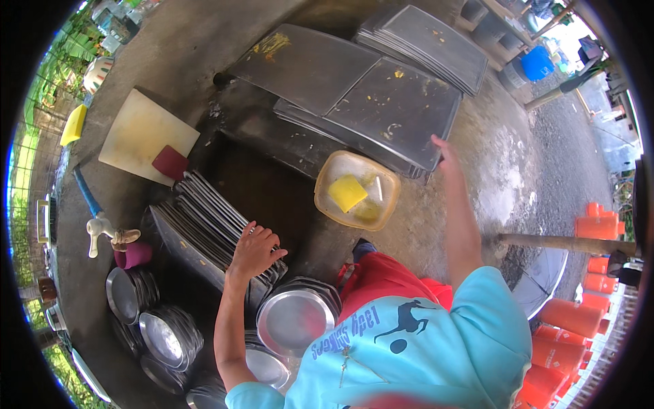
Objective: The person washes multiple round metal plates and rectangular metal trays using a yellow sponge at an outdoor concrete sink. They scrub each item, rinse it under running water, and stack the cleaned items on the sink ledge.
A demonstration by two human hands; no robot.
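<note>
My left hand (258,250) rests on the upper edges of several metal baking trays (209,214) that stand on edge in a tight row. Its thumb is spread from the fingers. At the near corner of a flat metal sheet tray (396,112), my right hand (446,155) grips the rim, thumb on top, other fingers mostly hidden. That tray lies on a pile, is flecked with yellow bits and adjoins another flat tray (311,66) with a yellow smear. Between my hands sits a shallow plastic basin (393,204) holding a yellow sponge (348,193) and a thin white piece.
A faucet (102,230) with a blue pipe stands at left, above a purple cup (134,255). Round metal pans (295,317) are stacked low. A white board (143,133) leans beyond the upright trays. More trays (434,43) lie behind; orange buckets (567,317) line the right.
</note>
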